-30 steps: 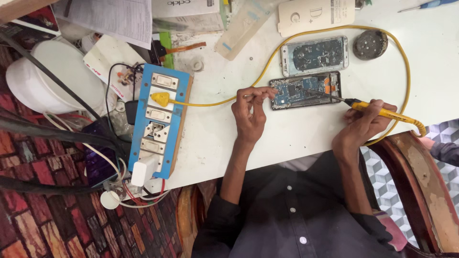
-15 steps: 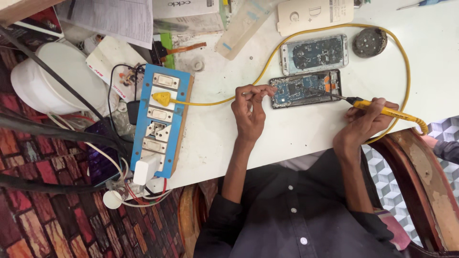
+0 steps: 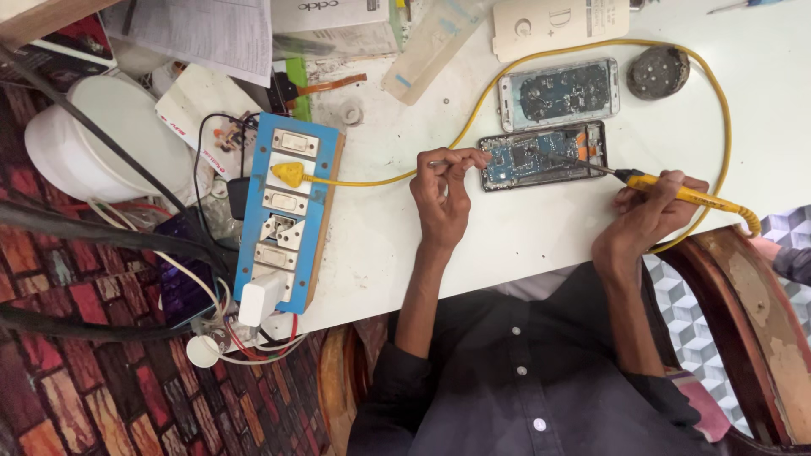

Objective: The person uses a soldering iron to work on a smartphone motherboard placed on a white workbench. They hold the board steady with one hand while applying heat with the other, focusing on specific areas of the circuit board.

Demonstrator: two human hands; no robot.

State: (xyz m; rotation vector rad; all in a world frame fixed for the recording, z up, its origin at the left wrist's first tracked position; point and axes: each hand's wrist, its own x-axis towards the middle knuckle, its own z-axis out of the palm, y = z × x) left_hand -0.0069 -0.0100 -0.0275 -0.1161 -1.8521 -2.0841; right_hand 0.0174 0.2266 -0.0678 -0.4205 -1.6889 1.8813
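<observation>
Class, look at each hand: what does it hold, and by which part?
Right hand grips the soldering iron by its yellow handle. Left hand pinches thin tweezers near their middle.

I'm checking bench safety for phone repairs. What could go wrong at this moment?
The soldering iron in the right hand has its tip over the opened phone; a slip might scorch nearby parts. The left hand pinches a thin tool beside the board, so its fingers may get burned. The yellow cord loops round the table and could snag.
</observation>
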